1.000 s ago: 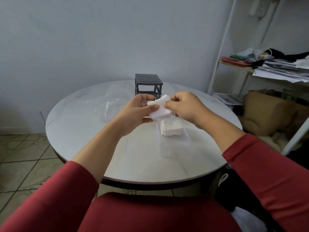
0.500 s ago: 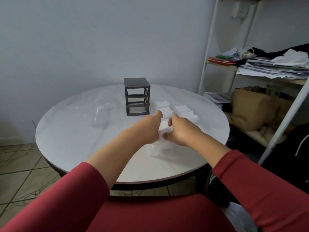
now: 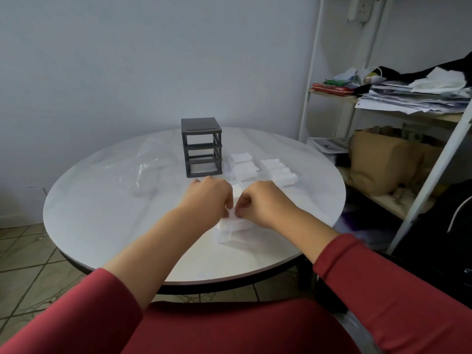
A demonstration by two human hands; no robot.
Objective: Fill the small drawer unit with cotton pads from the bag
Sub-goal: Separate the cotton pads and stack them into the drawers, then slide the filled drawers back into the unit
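Cotton pads (image 3: pixel 231 222): white stack seated in clear drawer (image 3: pixel 229 238), on near part of table (image 3: pixel 102 226), in front of me.
Stack sits directly under both my grips, top edge between my fingertips.
Left hand (image 3: pixel 209 198): fingers curled, pinching stack top from left.
Right hand (image 3: pixel 265 203): fingers curled, pinching same stack from right.
Judged purpose: two-sided hold squares pads inside drawer walls.
Drawer unit (image 3: pixel 201 146): beyond hands, slots vacant.
Other loaded drawers (image 3: pixel 245 167): just right of unit.
Bag (image 3: pixel 143 172): left, apart from hands.
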